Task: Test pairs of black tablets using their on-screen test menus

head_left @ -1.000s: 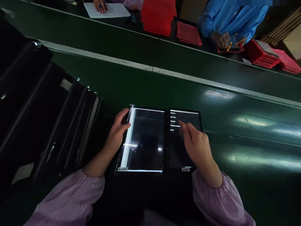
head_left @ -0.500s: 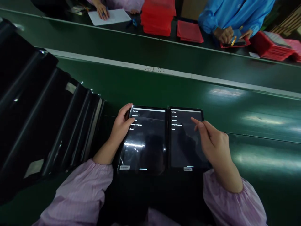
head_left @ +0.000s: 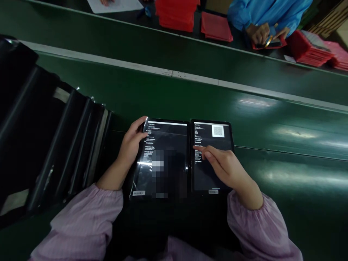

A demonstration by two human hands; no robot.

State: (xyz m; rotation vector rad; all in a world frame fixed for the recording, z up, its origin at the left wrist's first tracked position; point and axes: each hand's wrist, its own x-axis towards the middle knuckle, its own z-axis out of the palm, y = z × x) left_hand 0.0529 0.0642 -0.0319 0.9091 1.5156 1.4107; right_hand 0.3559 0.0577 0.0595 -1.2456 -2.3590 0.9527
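Two black tablets with lit screens lie side by side in front of me. My left hand (head_left: 132,139) grips the upper left edge of the left tablet (head_left: 171,156), thumb on the screen and fingers around the edge. Small white text lines run down this screen, and a pixelated patch covers part of it. My right hand (head_left: 224,163) hovers over the right tablet (head_left: 208,177), index finger stretched out at the text by its left edge, the other fingers curled, holding nothing. Whether the fingertip touches the glass I cannot tell. That screen also shows a QR code (head_left: 218,131).
At the left leans a row of several dark devices (head_left: 51,134). Across the green bench (head_left: 130,90), a pale divider strip (head_left: 152,70) runs sideways. Beyond it are stacks of red sleeves (head_left: 175,14), and a person in blue (head_left: 266,14) handles a device.
Both screens have switched from a short menu to denser text, with a QR code on the right one. My right hand has moved left and down across the right tablet. The view has shifted slightly.
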